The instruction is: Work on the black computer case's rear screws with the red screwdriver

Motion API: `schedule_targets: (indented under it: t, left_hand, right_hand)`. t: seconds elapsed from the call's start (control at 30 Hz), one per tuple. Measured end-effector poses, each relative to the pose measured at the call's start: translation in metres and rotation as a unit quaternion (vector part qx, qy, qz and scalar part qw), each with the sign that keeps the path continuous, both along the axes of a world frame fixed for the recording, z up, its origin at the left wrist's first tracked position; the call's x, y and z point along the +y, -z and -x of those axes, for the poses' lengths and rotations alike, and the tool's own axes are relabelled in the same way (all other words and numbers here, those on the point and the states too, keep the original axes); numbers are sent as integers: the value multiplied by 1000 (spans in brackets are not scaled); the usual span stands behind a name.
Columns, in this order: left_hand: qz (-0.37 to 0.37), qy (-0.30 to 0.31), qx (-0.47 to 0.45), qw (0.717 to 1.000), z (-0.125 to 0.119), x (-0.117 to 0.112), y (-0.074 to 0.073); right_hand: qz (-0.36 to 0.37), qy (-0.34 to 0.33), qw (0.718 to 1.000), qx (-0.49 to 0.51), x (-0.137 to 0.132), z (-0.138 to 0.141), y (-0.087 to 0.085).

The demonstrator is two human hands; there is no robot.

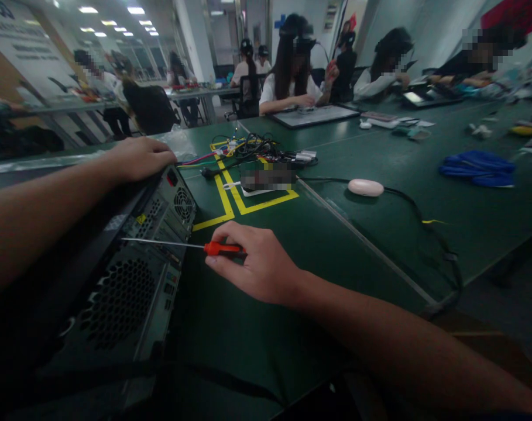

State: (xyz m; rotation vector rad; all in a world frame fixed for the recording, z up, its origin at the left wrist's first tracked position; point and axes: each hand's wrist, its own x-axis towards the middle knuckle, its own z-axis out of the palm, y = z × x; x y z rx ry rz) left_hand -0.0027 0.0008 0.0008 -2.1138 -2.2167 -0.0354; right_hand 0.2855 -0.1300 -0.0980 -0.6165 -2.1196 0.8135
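Note:
A desktop computer case point(129, 292) lies on its side on the green table point(318, 245), its rear panel with fan grilles facing me. My left hand point(139, 158) rests palm down on the case's upper far edge, fingers curled over it. My right hand point(252, 263) is closed on the red handle of a screwdriver point(182, 244). The thin metal shaft runs left, level, and its tip meets the rear panel of the case.
A tangle of cables and connectors point(257, 153) lies inside yellow tape markings point(230, 202) behind the case. A pale oval object point(366, 187) and a black cable point(424, 216) lie to the right, blue cloth point(479, 168) farther right. Several seated people work at the far table ends.

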Motion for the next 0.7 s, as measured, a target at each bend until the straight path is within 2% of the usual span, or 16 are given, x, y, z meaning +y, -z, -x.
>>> schedule_targets:
  t: [0.37,0.53,0.7]
  left_hand:
    - [5,4,15,1000,2,0,0]
    - [-2,10,11,1000,2,1,0]
    - [-3,17,11,1000,5,2,2]
  right_hand:
    - [-1,1,1000,12,1,1,1]
    - [-17,-8,1000,-15,0,3,1]
    - [29,-7,999,-12,-2,2,1]
